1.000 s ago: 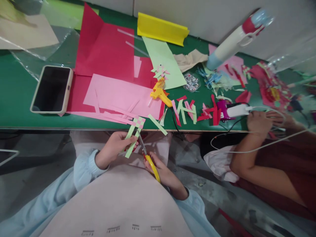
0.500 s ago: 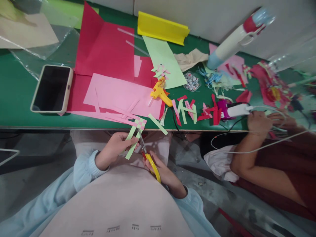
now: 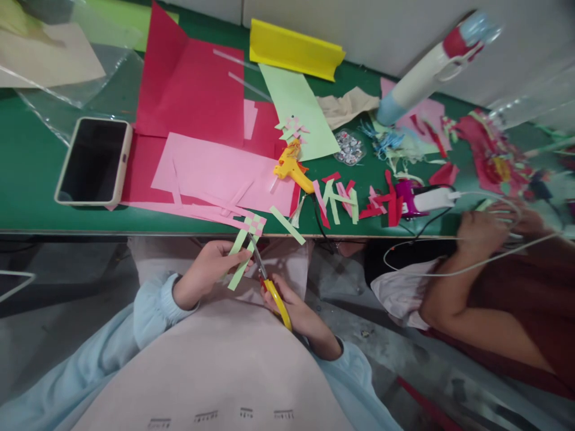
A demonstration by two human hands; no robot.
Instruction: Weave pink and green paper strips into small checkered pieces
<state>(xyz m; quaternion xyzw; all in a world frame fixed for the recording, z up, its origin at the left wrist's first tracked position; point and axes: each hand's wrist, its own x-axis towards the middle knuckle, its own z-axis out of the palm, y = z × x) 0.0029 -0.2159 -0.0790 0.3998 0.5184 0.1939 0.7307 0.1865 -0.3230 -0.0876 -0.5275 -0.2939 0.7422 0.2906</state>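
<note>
My left hand [image 3: 207,267] pinches a small weave of light green and pink paper strips [image 3: 245,246], held just below the table's front edge. My right hand [image 3: 294,311] grips yellow-handled scissors [image 3: 269,285], whose blades point up at the strips beside the woven square. Both hands hover over my lap, in pale blue sleeves.
On the green table [image 3: 27,161] lie red and pink paper sheets [image 3: 197,126], a phone [image 3: 93,161], a yellow glue gun [image 3: 291,169], loose cut strips [image 3: 345,200] and a yellow folded sheet [image 3: 294,54]. At the right, another person's hands [image 3: 483,230] work by a white cable.
My hands, strips and scissors stay nearly where they were. The other person's hand at the right has dropped slightly from the table edge.
</note>
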